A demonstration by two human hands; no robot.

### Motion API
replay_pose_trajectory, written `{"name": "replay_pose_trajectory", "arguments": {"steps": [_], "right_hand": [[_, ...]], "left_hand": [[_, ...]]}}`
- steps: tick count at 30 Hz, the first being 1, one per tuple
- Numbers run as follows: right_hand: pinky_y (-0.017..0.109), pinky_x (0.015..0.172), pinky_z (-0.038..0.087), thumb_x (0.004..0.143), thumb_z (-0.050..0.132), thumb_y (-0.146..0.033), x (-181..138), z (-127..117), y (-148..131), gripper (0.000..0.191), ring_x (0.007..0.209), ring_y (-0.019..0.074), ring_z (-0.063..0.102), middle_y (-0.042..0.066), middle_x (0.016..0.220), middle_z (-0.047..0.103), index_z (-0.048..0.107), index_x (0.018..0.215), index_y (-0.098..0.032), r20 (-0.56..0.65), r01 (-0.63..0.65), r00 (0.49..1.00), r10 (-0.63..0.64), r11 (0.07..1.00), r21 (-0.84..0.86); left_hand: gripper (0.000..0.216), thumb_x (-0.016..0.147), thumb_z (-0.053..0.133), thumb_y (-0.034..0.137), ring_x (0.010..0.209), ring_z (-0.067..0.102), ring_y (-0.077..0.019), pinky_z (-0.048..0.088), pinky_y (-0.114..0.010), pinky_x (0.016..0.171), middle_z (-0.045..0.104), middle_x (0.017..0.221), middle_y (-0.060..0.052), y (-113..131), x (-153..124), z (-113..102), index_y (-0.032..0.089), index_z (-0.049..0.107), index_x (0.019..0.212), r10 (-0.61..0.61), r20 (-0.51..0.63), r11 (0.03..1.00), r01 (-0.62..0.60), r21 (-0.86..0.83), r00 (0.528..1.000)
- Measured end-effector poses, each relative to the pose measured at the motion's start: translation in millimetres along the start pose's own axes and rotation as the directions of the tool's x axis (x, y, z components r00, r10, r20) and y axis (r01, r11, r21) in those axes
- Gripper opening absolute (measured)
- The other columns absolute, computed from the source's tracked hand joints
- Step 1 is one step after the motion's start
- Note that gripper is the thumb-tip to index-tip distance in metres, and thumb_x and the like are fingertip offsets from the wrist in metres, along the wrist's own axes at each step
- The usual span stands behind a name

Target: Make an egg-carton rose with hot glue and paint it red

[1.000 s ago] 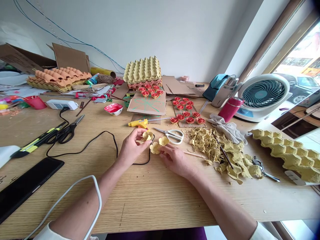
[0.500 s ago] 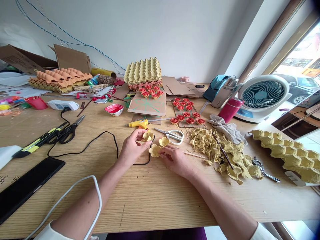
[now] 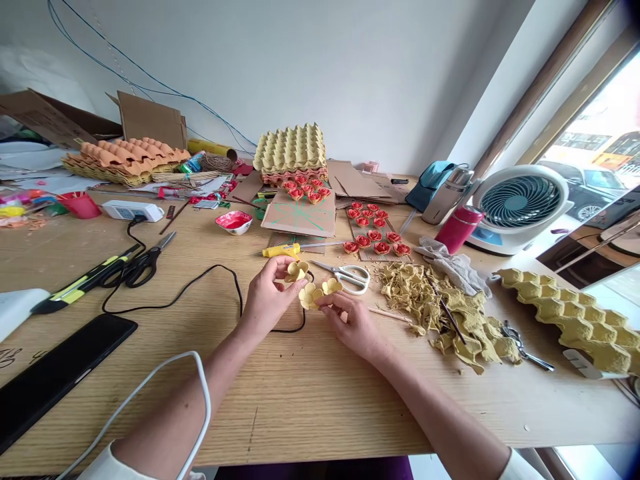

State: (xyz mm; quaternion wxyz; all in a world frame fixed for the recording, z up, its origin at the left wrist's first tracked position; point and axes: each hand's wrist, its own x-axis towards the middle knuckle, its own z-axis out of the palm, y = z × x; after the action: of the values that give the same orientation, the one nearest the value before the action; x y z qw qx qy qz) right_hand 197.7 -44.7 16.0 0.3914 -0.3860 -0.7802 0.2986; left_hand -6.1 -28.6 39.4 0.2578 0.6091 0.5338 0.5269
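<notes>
My left hand pinches a pale yellow flower cup, cut from egg-carton pulp, between thumb and fingers. Close by on the right, my right hand is closed with its fingertips at the edge of a second flower cup, which faces up with its petals spread. A third flower cup sits just beyond the right fingers, beside the second. Whether the right fingers also touch it, I cannot tell. Behind the hands lie a yellow glue gun and white-handled scissors.
Torn carton scraps are heaped on the right, before an egg carton. Red paper roses stand on cardboard at the back. A black cord crosses the left side near black scissors and a dark tablet.
The view has shifted slightly, moving most things a little to the right. Against the table, the second flower cup has edged up and left; both hands keep nearly the same pose.
</notes>
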Motion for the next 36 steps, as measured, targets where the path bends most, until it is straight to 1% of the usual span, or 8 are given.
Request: {"name": "replay_pose_trajectory", "arguments": {"steps": [3,8,14,18,21,24,29,36], "right_hand": [[0.024,0.060,0.048,0.095,0.056,-0.017,4.4,9.7,-3.7,0.017,0.065,0.0122,0.058,0.004,0.089,0.070,0.072,0.100,-0.020,0.039,0.021,0.999,-0.020,1.000,-0.023],[0.024,0.064,0.048,0.092,0.054,-0.009,20.2,25.3,-4.2,0.019,0.069,0.0131,0.058,0.005,0.090,0.068,0.071,0.096,-0.017,0.116,0.103,0.990,-0.085,0.982,-0.160],[0.026,0.065,0.045,0.083,0.057,-0.004,37.2,41.9,5.3,0.020,0.073,0.0158,0.055,0.006,0.090,0.065,0.070,0.090,-0.017,0.075,0.102,0.993,-0.086,0.965,-0.241],[0.026,0.064,0.045,0.085,0.057,-0.004,36.8,35.7,4.9,0.019,0.072,0.0155,0.054,0.007,0.093,0.064,0.069,0.090,-0.017,0.083,0.133,0.990,-0.116,0.963,-0.237],[0.026,0.068,0.046,0.091,0.053,-0.005,32.9,23.5,2.2,0.019,0.077,0.0160,0.056,0.007,0.093,0.062,0.065,0.086,-0.018,0.083,0.213,0.976,-0.200,0.958,-0.192],[0.027,0.073,0.047,0.096,0.051,-0.008,27.5,10.7,0.4,0.019,0.080,0.0167,0.056,0.005,0.088,0.060,0.064,0.089,-0.019,0.065,0.272,0.962,-0.265,0.949,-0.157],[0.025,0.062,0.043,0.098,0.051,-0.011,13.6,-6.7,-2.1,0.019,0.068,0.0131,0.052,0.004,0.091,0.061,0.067,0.105,-0.020,-0.008,0.182,0.983,-0.184,0.977,-0.114],[0.025,0.058,0.042,0.098,0.055,-0.026,-3.2,-14.7,-4.4,0.008,0.061,0.0115,0.050,0.002,0.087,0.063,0.060,0.102,-0.020,-0.118,-0.057,0.991,0.068,0.994,0.098]], "left_hand": [[0.036,0.078,0.075,0.036,0.093,0.072,-0.0224,0.054,-0.029,0.070,0.076,0.108,-0.007,3.3,-1.8,0.5,0.022,0.061,0.108,0.006,-0.010,1.000,-0.006,-0.026,1.000],[0.032,0.078,0.074,0.031,0.090,0.072,-0.0214,0.053,-0.028,0.067,0.076,0.103,-0.006,13.1,-5.8,3.0,0.022,0.061,0.106,0.009,0.021,1.000,-0.009,-0.019,1.000],[0.028,0.077,0.072,0.025,0.088,0.071,-0.0199,0.055,-0.029,0.071,0.076,0.100,-0.005,14.0,-12.7,9.4,0.022,0.063,0.103,0.026,0.039,1.000,-0.026,0.010,0.999],[0.026,0.078,0.072,0.025,0.089,0.071,-0.0201,0.056,-0.030,0.073,0.075,0.100,-0.004,12.9,-15.0,11.9,0.022,0.063,0.102,0.045,0.028,0.999,-0.045,-0.004,0.999],[0.028,0.079,0.072,0.029,0.089,0.071,-0.0199,0.055,-0.030,0.072,0.075,0.100,-0.005,11.9,-14.7,12.0,0.021,0.061,0.104,0.051,0.000,0.998,-0.051,-0.034,0.999],[0.031,0.079,0.072,0.033,0.084,0.071,-0.0190,0.055,-0.029,0.070,0.074,0.099,-0.005,9.2,-13.4,11.7,0.020,0.059,0.104,0.032,-0.010,0.995,-0.033,-0.093,0.999],[0.033,0.078,0.073,0.031,0.082,0.072,-0.0186,0.055,-0.028,0.069,0.075,0.099,-0.005,5.9,-16.0,14.3,0.021,0.057,0.105,0.024,0.053,0.998,-0.021,-0.055,0.998],[0.028,0.082,0.067,0.017,0.089,0.075,-0.0187,0.056,-0.027,0.072,0.074,0.105,-0.003,4.6,-32.0,27.5,0.024,0.055,0.107,0.097,0.213,0.994,-0.106,0.030,0.972]]}}
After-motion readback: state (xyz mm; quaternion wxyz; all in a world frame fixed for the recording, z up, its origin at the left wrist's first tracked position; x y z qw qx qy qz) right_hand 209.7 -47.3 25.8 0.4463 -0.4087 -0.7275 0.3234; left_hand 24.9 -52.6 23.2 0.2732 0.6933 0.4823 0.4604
